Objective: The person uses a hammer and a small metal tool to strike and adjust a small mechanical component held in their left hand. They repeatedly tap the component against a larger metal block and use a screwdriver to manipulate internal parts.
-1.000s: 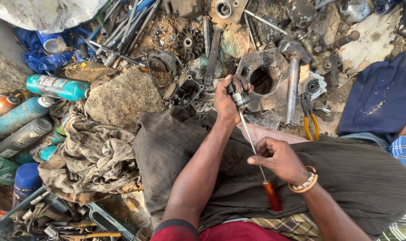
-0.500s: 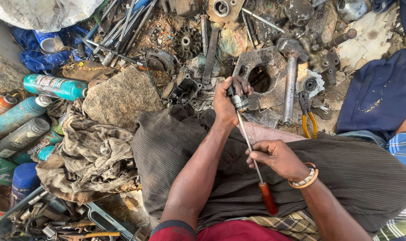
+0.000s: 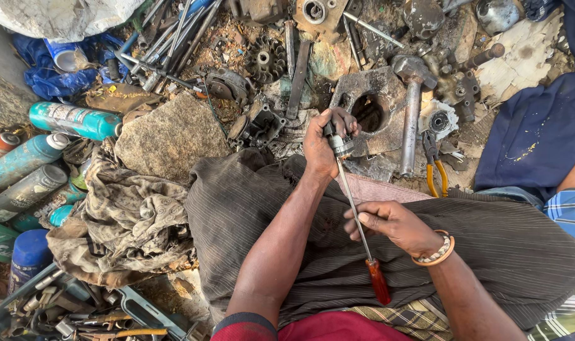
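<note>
Left hand [image 3: 322, 142]: grips small metal part [image 3: 340, 144].
Right hand [image 3: 388, 224]: pinches screwdriver [image 3: 357, 218] shaft.
Hammer [image 3: 412, 107]: right of part; scrap crowds beyond.

Both forearms are bare from the elbow down. The left arm shows the edge of a dark red sleeve [image 3: 246, 327] with a darker band at its hem. The right wrist wears a beaded bracelet [image 3: 437, 251], pale beads edged in orange. Over the lap lies dark, finely striped cloth [image 3: 508, 252], with red fabric [image 3: 338, 329] and a checked strip [image 3: 401, 317] nearest the body.
</note>
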